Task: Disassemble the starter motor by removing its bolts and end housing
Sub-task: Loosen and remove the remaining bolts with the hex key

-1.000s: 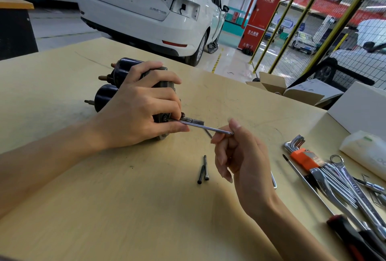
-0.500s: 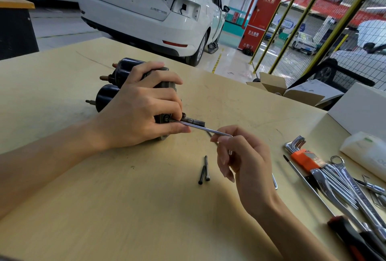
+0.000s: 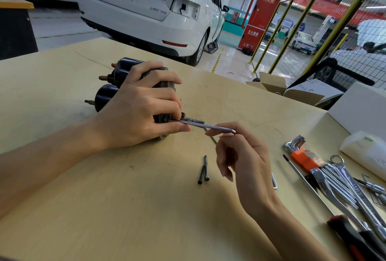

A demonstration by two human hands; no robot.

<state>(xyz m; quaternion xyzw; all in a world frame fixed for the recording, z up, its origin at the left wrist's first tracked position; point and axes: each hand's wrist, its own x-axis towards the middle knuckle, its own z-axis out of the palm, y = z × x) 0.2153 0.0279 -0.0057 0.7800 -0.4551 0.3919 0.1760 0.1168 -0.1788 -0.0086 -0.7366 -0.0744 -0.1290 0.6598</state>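
Lying on its side toward the far left of the tabletop, the starter motor shows us two dark cylinders with studs pointing left. Our left hand wraps over its end housing, fingers curled around the body and thumb pressed beside the tool. A slim hex key runs from the housing face to our right hand, whose index finger and thumb pinch its bent end while the other fingers curl loosely. Two removed bolts lie side by side near the middle of the tabletop, just nearer us than the key. Along the right edge we see a hex key set in an orange holder, several spanners and a screwdriver cut off by the frame. We judge a bolt is being undone; keeping the key seated straight and the motor pinned firmly should prevent slipping. Our left hand hides the bolt head and most of the housing, so we cannot tell how far it is unscrewed.
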